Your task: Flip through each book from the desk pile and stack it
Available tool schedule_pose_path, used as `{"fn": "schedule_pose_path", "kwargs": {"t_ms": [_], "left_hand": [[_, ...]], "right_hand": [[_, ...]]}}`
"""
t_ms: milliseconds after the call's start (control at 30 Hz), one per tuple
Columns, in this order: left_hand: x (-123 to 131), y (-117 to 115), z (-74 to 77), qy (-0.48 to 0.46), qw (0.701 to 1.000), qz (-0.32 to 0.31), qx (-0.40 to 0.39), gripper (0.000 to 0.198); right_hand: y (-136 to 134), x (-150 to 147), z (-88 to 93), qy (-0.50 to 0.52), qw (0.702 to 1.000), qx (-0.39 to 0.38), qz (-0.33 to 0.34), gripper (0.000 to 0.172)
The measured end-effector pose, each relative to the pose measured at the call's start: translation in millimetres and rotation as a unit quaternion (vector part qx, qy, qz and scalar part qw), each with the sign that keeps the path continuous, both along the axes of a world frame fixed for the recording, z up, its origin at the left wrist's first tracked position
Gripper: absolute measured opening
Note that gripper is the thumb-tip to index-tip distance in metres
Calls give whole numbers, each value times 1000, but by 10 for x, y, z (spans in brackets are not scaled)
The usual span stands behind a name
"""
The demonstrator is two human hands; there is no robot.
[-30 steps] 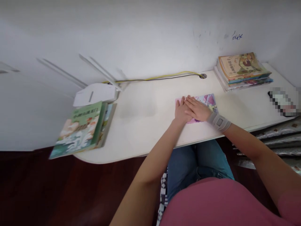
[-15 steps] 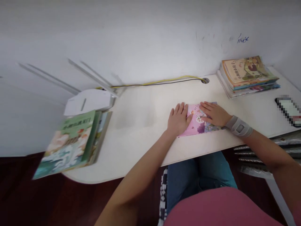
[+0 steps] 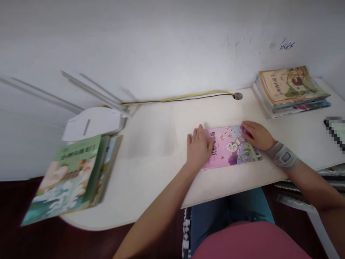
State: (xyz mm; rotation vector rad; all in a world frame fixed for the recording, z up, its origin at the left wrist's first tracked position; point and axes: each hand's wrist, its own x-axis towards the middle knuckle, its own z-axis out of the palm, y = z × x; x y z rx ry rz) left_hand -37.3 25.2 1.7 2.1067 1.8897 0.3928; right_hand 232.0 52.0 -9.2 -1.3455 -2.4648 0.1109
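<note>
A closed pink picture book [image 3: 223, 151], with a white cat and purple-green plants on its cover, lies flat on the white desk in front of me, turned sideways. My left hand [image 3: 198, 147] rests at the book's left end, its fingers stretched out and the thumb lying on the cover. At the opposite end, my right hand [image 3: 257, 135] touches the right part of the cover with fingers extended and the thumb a little apart. A grey wrap [image 3: 284, 154] goes round my right wrist.
Another stack of books [image 3: 291, 88] stands at the back right, by the wall. Left of me, green-covered books [image 3: 72, 172] lean near a white router [image 3: 93, 124] with antennas. Cables [image 3: 185, 97] run along the wall to a desk hole [image 3: 238, 96]. A blurred-out phone-like object [image 3: 335, 129] lies far right.
My right hand has slid toward the book's right end and my left hand toward its left, so more of the cover shows. The camera view has shifted slightly.
</note>
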Motion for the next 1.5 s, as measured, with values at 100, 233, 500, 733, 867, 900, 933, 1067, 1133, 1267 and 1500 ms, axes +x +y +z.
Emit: {"fn": "schedule_pose_path", "kwargs": {"t_ms": [100,233,500,733,867,900,933,1067,1133,1267,1500], "left_hand": [[-71,5,112,-90,996,18,0,61],[-159,23,267,-293,952,81,-25,53],[-217,140,270,-510,849,37,-130,40],[-235,140,247,-489,861,71,-122,16],[-218,126,273,-483,864,85,-113,20],[-218,123,285,-481,866,88,-106,20],[-219,120,298,-479,868,91,-98,21],[-240,103,354,-472,873,86,-85,18],[-251,98,366,-459,882,80,-77,18],[-249,111,330,-402,910,81,-61,30],[-210,204,151,-180,983,44,2,42]], "right_hand": [[-8,-3,24,3,1000,-5,-4,45],[-21,-16,52,17,1000,-3,-8,43],[-54,-23,204,99,995,-1,-29,38],[-60,72,354,150,987,-49,-26,31],[-63,125,420,203,975,-86,-15,26],[-69,135,436,221,970,-98,-16,25],[-75,142,452,239,965,-110,-22,25],[-89,151,481,303,939,-151,-68,26],[-73,145,471,326,925,-170,-92,27],[-12,141,412,323,917,-185,-146,34],[46,66,256,68,961,-114,-243,43]]}}
